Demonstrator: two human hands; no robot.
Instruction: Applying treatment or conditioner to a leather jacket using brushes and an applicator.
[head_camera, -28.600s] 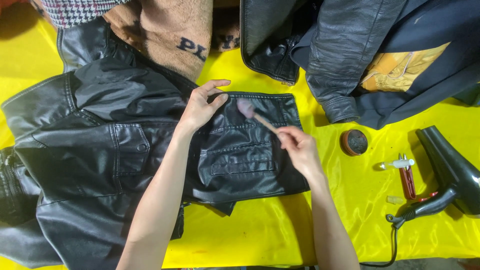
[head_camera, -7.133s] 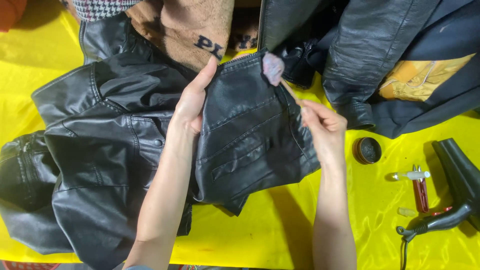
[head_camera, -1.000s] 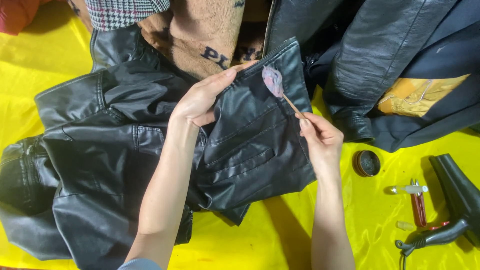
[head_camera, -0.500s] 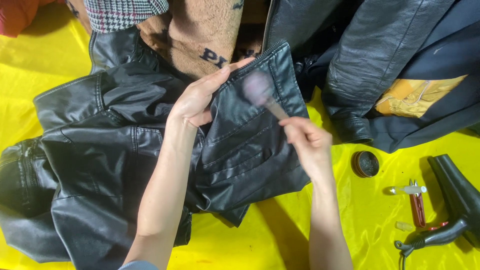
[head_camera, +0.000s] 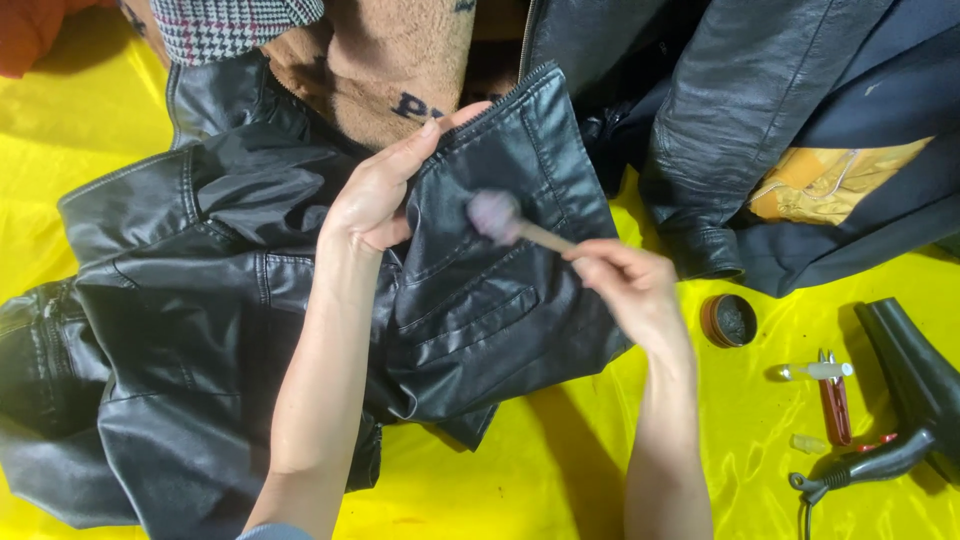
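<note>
Both hands are over the black leather jacket (head_camera: 250, 330), which lies spread across the yellow cloth (head_camera: 560, 480) covering the desk, its bulk to the left and one front panel folded toward the middle. With my left hand (head_camera: 375, 195) I grip the upper edge of that panel (head_camera: 500, 280), thumb under the fold and fingers stretched along the zip edge at the far side, so the leather is pulled flat and tilted up toward me rather than sagging. That gives a firm surface just right of my palm.

My right hand (head_camera: 625, 290) is closed around the thin wooden handle of a small brush (head_camera: 510, 222), pinched near its end between thumb and fingertips; the pale, rounded head is blurred and sits against the panel near its upper part, between my two hands. Holding it far back on the handle lets the head sweep lightly.

Further right, near my right wrist, a small round open tin (head_camera: 727, 320) with dark contents rests within easy reach. Beyond it lie a small clear tube (head_camera: 815, 371), red-handled snips (head_camera: 834, 410) and a black hair dryer (head_camera: 905, 400) at the right edge. On the far side are a brown fleecy garment (head_camera: 390, 60) and another dark jacket (head_camera: 760, 130), piled clear of the working area.
</note>
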